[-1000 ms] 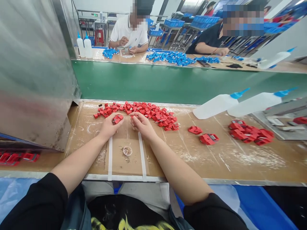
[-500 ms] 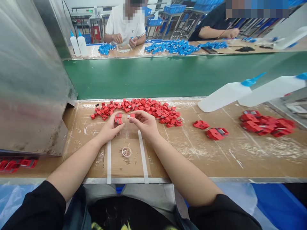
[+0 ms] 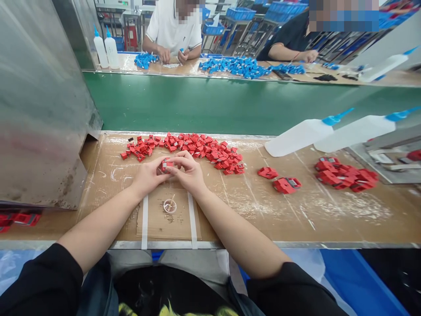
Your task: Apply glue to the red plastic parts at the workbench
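My left hand point(image 3: 149, 177) is closed around a small red plastic part point(image 3: 164, 164). Against it, my right hand point(image 3: 189, 172) pinches another small red piece point(image 3: 169, 163) with a pale grey face. The two pieces meet between my fingertips, which partly cover them, so I cannot tell whether they are joined. Just beyond my hands a heap of similar small red parts point(image 3: 197, 145) arcs across the brown table. Below them, a small clear cup point(image 3: 170, 206) with a thin stick in it stands on a cardboard piece point(image 3: 158, 230) between two white strips.
Right of the heap lie larger red pieces point(image 3: 287, 185) and a red pile point(image 3: 345, 174). White squeeze bottles point(image 3: 299, 137) lean at the right. A metal housing point(image 3: 42, 131) borders the left. Across the green belt point(image 3: 197, 105), two people work by blue parts point(image 3: 237, 66).
My right hand has moved left and brought its red piece against the one in my left hand. Earlier the two pieces were apart. The view has shifted slightly.
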Available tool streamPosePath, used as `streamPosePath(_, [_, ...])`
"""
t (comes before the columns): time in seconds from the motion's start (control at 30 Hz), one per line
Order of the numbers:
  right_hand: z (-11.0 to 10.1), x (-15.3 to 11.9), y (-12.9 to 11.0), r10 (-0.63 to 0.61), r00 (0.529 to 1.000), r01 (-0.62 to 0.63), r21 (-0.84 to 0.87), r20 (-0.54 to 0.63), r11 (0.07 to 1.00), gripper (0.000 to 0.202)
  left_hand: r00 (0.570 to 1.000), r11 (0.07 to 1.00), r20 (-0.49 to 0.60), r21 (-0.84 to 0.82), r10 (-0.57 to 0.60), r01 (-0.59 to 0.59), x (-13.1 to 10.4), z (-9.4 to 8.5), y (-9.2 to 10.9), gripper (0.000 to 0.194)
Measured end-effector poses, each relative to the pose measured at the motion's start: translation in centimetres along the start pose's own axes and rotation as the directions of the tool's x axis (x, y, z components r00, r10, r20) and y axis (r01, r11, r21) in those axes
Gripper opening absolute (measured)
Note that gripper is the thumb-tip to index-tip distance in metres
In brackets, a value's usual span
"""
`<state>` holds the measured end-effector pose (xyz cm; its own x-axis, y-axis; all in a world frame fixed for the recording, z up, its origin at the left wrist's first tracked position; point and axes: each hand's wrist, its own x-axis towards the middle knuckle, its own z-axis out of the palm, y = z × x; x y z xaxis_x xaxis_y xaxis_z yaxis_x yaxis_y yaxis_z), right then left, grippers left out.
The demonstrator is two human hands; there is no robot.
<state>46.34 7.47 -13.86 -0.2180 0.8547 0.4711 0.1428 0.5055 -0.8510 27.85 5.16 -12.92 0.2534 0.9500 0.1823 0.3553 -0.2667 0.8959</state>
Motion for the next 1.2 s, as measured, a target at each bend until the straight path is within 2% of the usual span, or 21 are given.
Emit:
streamPosePath(0.1, [0.2,-0.1,-0.3,-0.033,0.999,0.033,-0.013,0.000,0.999,0.026,0.998,0.995,-0.032,0.089,0.051,-0.048,0.0,-0.1,-0.1,0.050])
streamPosePath(0.23, [0.5,-0.3,-1.5,-0.151,0.988,0.145,-0.113,-0.040,0.983,0.021,0.990,0.989,-0.101,0.119,0.099,-0.087,0.0,-0.5,0.0,0.052])
streamPosePath(0.37, [0.6,-0.6,-2.4,-0.141,0.986,0.133,-0.092,-0.085,0.987,0.019,0.981,0.974,-0.126,0.190,0.148,-0.122,-0.2,-0.7,0.3,0.050])
streamPosePath(0.47, [0.2,-0.5,-2.2,-0.253,0.968,0.251,-0.149,0.008,0.956,0.015,0.981,0.948,-0.131,0.300,0.145,-0.101,-0.4,-0.9,0.4,0.049])
streamPosePath(0.57, [-0.4,-0.2,-1.6,-0.390,0.911,0.410,-0.216,0.131,0.886,0.015,0.984,0.935,-0.112,0.341,0.138,-0.093,-0.4,-1.0,0.4,0.049])
streamPosePath(0.73, [-1.1,0.3,-0.9,-0.450,0.870,0.492,-0.298,0.200,0.818,0.015,0.986,0.931,-0.094,0.354,0.134,-0.093,-0.3,-0.9,0.4,0.047])
streamPosePath(0.87, [-1.5,0.5,-0.8,-0.443,0.870,0.492,-0.322,0.218,0.809,0.017,0.989,0.943,-0.083,0.319,0.124,-0.091,-0.3,-0.9,0.3,0.047])
streamPosePath(1.0, [-1.6,0.4,-0.9,-0.388,0.896,0.439,-0.314,0.214,0.842,0.018,0.989,0.947,-0.066,0.306,0.129,-0.103,-0.2,-1.0,-0.2,0.049])
streamPosePath(1.1, [-1.2,0.2,-1.1,-0.325,0.931,0.359,-0.259,0.166,0.897,0.020,0.992,0.963,-0.039,0.248,0.120,-0.107,-0.1,-1.2,-0.4,0.050])
streamPosePath(1.2, [-0.5,0.0,-1.2,-0.214,0.973,0.226,-0.162,0.089,0.961,0.021,0.989,0.960,-0.042,0.248,0.140,-0.126,0.0,-1.3,-0.2,0.048])
